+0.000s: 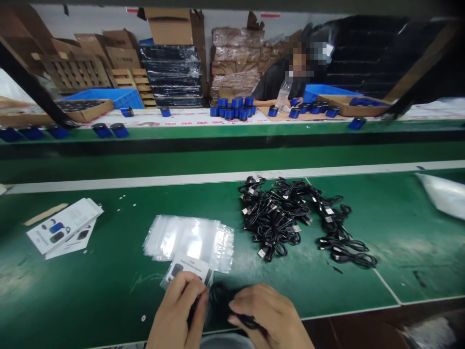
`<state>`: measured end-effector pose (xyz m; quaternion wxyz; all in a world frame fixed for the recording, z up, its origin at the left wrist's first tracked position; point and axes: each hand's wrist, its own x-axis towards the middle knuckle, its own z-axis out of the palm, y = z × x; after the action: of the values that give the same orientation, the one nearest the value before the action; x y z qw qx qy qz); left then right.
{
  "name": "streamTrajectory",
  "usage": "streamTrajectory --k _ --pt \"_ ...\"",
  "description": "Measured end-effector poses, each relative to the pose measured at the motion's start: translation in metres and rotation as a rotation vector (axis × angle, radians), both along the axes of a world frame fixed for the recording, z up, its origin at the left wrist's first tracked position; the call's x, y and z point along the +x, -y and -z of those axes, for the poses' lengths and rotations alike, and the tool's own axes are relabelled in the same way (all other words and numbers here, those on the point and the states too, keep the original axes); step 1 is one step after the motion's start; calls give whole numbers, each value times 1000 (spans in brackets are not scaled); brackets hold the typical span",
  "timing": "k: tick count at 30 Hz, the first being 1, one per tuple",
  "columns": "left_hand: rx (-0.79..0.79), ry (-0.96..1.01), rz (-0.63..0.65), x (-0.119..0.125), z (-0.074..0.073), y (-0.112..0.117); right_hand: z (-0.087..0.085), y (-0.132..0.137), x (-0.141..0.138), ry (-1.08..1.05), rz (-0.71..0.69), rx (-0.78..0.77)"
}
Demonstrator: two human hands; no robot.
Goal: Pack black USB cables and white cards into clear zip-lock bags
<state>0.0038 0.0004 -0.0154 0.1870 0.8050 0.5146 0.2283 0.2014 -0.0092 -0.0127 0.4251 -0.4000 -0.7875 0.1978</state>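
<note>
Green workbenches (90, 310) stand before a white wall (72, 19) lined with cardboard boxes (170, 26).

A factory packing line is shown: green workbenches (109, 291), piled black cables (286, 213), plastic bags (189, 237), blue parts (234, 107), stacked cardboard boxes (170, 26) behind.

A green table (109, 300) with a scuffed top carries everything. A heap of black cables (276, 218) sprawls right of its middle. Left of the cables lies a flat stack of clear plastic bags (189, 237). Just in front of that stack, nearer the table's front edge than the cables, lies one bag with a white card (189, 269) inside. Well left of the cables lie a few printed leaflets (65, 225), overlapping, with a wooden stick (45, 214) just beyond them. Far right of the cables lies a crumpled clear wrapper (443, 194). A white stripe (181, 180) runs along the table behind the cables.
</note>
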Motion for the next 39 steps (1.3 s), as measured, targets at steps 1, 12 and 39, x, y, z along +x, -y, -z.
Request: streamTrajectory --k 1,12,39 --pt "-1 -19 10 0 0 -1 1 2 0 42 13 14" --pt "162 -110 65 5 12 0 17 6 -12 287 182 276" --pt "207 -158 -40 -6 10 4 -8 17 7 17 -118 -361"
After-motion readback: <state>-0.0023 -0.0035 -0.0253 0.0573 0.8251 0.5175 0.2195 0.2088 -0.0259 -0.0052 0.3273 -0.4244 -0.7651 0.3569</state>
